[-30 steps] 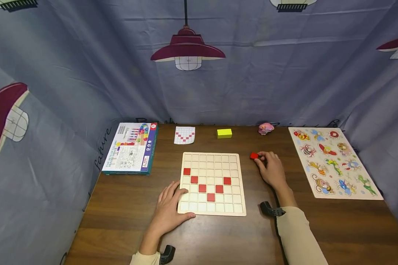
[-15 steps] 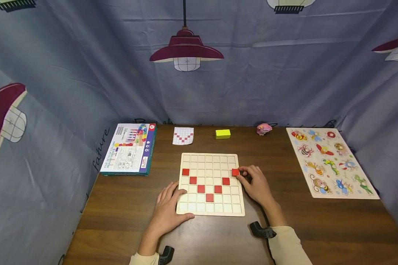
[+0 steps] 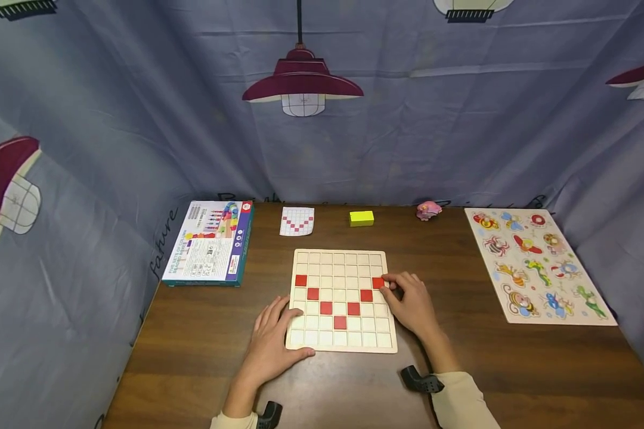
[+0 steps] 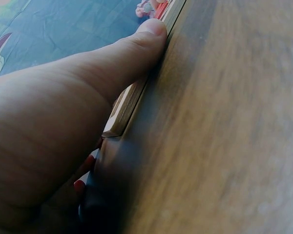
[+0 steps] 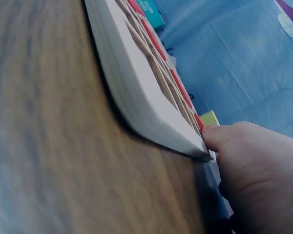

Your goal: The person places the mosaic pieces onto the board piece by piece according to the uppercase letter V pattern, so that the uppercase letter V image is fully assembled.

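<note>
A pale wooden grid board (image 3: 359, 257) lies flat on the table, with several red square tiles set in its cells in a V. At its near left corner my left hand (image 3: 271, 339) holds the board, the thumb (image 4: 141, 46) along the near edge and the fingers at the left side. On the right side my right hand (image 3: 413, 304) pinches a red square tile (image 3: 377, 283) between thumb and index finger. That tile sits at a cell of the rightmost column, level with the leftmost red tile (image 3: 300, 280). The fingertips partly cover its right edge.
Behind the board lie a paper card (image 3: 297, 221) with a pink V pattern, a yellow block (image 3: 361, 218) and a small pink figure (image 3: 428, 210). A flat box (image 3: 206, 244) is at the left, an insect picture board (image 3: 539, 265) at the right. A cable runs under my right forearm.
My right hand has carried the red tile leftward from the bare table to the board's right column and brought it over a cell. My left hand has stayed at the corner.
</note>
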A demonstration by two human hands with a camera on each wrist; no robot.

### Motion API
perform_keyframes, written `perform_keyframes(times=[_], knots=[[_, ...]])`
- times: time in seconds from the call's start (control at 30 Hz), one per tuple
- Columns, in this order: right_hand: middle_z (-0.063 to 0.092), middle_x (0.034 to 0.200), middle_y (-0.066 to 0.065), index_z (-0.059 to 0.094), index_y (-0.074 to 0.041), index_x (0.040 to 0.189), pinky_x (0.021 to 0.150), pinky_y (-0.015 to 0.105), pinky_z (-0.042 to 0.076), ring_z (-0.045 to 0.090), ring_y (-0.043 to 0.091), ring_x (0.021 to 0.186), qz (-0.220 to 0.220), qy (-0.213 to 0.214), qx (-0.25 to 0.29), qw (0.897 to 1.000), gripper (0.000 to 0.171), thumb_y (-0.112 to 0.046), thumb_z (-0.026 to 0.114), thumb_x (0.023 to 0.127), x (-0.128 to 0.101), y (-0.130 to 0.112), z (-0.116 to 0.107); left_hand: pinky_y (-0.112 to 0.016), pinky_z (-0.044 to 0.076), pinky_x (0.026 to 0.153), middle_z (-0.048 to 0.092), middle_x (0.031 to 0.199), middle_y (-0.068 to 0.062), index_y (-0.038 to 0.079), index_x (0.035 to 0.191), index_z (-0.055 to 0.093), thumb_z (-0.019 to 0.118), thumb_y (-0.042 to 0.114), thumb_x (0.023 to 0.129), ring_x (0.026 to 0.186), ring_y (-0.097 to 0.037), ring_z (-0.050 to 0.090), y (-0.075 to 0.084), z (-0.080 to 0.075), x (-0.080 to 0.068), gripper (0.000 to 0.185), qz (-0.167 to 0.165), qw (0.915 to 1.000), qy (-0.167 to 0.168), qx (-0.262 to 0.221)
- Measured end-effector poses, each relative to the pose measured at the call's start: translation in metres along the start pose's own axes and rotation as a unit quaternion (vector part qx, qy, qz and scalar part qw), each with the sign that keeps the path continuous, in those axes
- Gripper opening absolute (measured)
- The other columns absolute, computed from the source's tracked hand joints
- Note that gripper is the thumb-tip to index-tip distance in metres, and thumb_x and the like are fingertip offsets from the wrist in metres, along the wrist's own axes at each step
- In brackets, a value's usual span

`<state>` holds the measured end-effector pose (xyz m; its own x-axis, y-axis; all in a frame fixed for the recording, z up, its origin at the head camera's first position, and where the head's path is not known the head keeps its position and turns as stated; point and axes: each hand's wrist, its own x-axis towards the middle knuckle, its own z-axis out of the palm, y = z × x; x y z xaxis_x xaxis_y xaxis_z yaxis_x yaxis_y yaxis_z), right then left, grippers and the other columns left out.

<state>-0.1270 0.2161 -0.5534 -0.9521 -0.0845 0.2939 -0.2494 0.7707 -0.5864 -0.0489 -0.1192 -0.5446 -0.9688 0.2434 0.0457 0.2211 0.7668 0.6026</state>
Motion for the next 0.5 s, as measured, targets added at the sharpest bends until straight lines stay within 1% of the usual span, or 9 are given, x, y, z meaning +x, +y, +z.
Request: perform_keyframes(times=[0.13,0.27,0.4,0.5], knots=[[0.06,0.082,-0.001,0.076,-0.008,0.11,0.08,0.037,0.037,0.048,0.017,0.082,0.003,0.015,0.009,1.0,0.024,-0.015,0.079,0.087,-0.0017,-0.0027,0.0008,-0.058,0.021,0.123,0.041,0.16,-0.012,0.024,0.132,0.058,0.087,0.058,0.068,0.153,-0.035,0.029,0.001,0.0013,-0.001,0.078,0.006,0.9999,0.01,0.004],[0.061,0.079,-0.002,0.078,-0.009,0.11,0.075,0.033,0.038,0.047,0.014,0.079,0.007,0.027,0.009,1.0,0.024,-0.015,0.08,0.087,-0.0021,-0.0028,0.001,-0.058,0.021,0.123,0.04,0.16,-0.011,0.024,0.132,0.058,0.087,0.059,0.068,0.153,-0.034,0.029,0.0018,0.0009,0.0002,0.078,0.009,0.9999,0.009,0.007],[0.062,0.079,-0.003,0.079,-0.01,0.111,0.07,0.03,0.037,0.048,0.013,0.078,0.017,0.026,-0.003,1.0,0.024,-0.017,0.078,0.088,-0.003,-0.0029,0.0007,-0.059,0.02,0.123,0.039,0.16,-0.011,0.024,0.132,0.058,0.087,0.059,0.069,0.153,-0.034,0.028,0.003,0.0002,0.0004,0.078,0.007,1.0,0.004,0.002],[0.063,0.08,-0.003,0.079,-0.009,0.113,0.07,0.031,0.038,0.049,0.014,0.078,0.025,0.019,-0.01,0.999,0.025,-0.019,0.077,0.089,-0.0043,-0.0041,0.0,-0.06,0.02,0.123,0.04,0.16,-0.011,0.024,0.131,0.059,0.088,0.058,0.068,0.153,-0.035,0.028,0.0036,0.0005,-0.0001,0.078,0.007,1.0,0.003,-0.001]])
